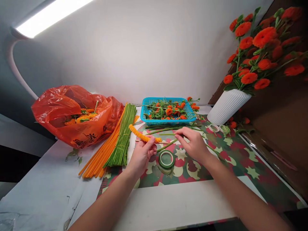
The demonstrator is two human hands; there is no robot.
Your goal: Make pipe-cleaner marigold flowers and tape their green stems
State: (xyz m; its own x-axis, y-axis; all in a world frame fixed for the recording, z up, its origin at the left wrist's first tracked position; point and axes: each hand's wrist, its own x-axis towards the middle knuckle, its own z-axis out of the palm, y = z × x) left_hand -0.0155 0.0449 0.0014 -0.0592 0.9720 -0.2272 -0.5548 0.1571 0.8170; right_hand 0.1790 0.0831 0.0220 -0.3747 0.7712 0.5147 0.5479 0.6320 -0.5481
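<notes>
My left hand (143, 153) is closed, its thumb and fingers pinching a fuzzy orange pipe-cleaner coil (139, 134) near its right end. A thin pinkish stick (137, 140) shows beside the coil, partly hidden by that hand. To the right, the thumb and forefinger of my right hand (191, 142) are pinched together at a thin green stem (167, 146); its far end is hidden under the hand. Between the hands a roll of green tape (166, 159) lies flat on the patterned mat (149, 179).
Bundled green pipe cleaners (124, 134) and orange pipe cleaners (93, 166) lie left, beside a red plastic bag (96, 131) of orange flowers. Behind stands a blue basket (168, 122) of flowers. At right are a white tape roll (214, 128) and a white vase (227, 107) of orange flowers.
</notes>
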